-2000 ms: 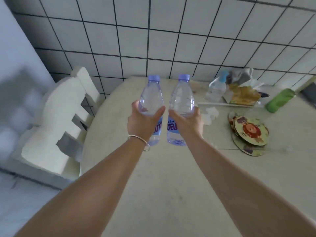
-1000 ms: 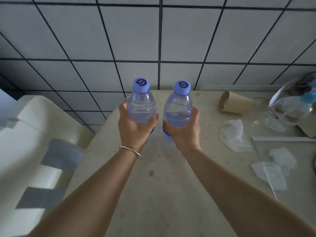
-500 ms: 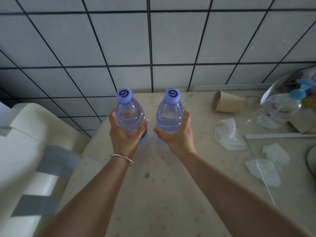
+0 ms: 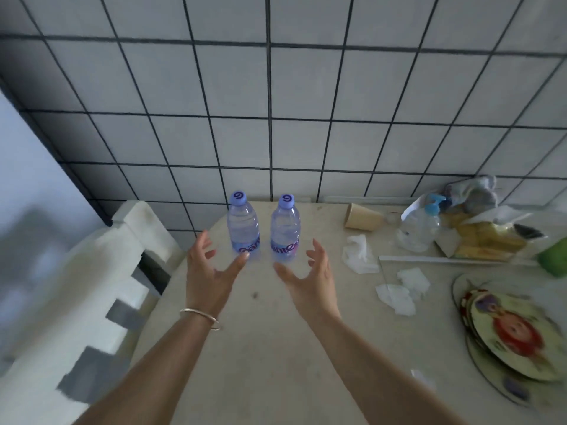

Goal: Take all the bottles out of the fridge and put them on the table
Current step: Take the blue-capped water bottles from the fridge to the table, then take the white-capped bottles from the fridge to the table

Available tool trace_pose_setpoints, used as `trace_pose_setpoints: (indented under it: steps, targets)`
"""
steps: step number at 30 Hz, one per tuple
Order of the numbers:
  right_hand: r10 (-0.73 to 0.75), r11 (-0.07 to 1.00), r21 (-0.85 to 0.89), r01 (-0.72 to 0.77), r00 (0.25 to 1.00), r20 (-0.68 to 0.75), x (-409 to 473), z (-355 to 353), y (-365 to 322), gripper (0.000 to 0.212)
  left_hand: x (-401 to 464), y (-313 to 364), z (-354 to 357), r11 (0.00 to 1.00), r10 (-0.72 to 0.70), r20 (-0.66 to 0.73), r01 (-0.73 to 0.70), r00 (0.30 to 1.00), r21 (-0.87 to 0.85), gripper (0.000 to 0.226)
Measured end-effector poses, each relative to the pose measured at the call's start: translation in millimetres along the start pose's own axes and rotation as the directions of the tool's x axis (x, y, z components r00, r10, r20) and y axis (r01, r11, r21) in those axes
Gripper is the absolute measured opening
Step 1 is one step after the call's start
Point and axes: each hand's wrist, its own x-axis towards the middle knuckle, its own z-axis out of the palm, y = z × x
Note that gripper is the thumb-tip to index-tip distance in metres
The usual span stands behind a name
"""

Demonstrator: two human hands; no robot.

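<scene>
Two clear water bottles with purple caps stand upright side by side on the beige table (image 4: pixel 264 348), close to its far edge by the tiled wall: the left bottle (image 4: pixel 243 227) and the right bottle (image 4: pixel 284 230). My left hand (image 4: pixel 210 271) hovers just in front of the left bottle, fingers spread, holding nothing. My right hand (image 4: pixel 310 279) is likewise spread and empty in front of the right bottle. Neither hand touches a bottle. The fridge is out of view.
A tipped paper cup (image 4: pixel 363 216), crumpled tissues (image 4: pixel 359 254), a clear spray bottle (image 4: pixel 420 227), bags, a green object (image 4: pixel 553 259) and stacked cartoon plates (image 4: pixel 515 332) crowd the table's right side. White foam packing (image 4: pixel 76 302) sits left of the table.
Both hands carried the bottles to the table's far edge, set them upright, then let go and drew back with spread fingers. The camera has pulled back from the wall.
</scene>
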Motion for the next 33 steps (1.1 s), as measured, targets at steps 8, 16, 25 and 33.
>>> trace_pose_setpoints:
  steps: [8, 16, 25, 33]
  targets:
    - [-0.097, 0.993, -0.058, 0.098, 0.995, 0.033, -155, -63, -12, 0.081, -154, 45, -88, 0.998, 0.065, 0.027, -0.066, 0.997, 0.012, 0.071]
    - [-0.169, 0.977, -0.114, 0.182, 0.978, 0.119, -314, -88, -6, 0.080, -323, 50, -173, 0.996, 0.058, 0.017, -0.059, 0.998, 0.067, 0.075]
    - [-0.153, 0.978, -0.136, 0.156, 0.988, 0.032, -458, -97, 4, 0.076, -439, 49, -241, 0.997, 0.032, 0.086, -0.038, 0.996, 0.061, 0.072]
    - [-0.032, 0.999, -0.049, 0.023, 0.978, -0.205, -600, -95, 22, 0.071, -536, 27, -294, 0.995, 0.092, 0.314, -0.097, 0.945, 0.002, 0.072]
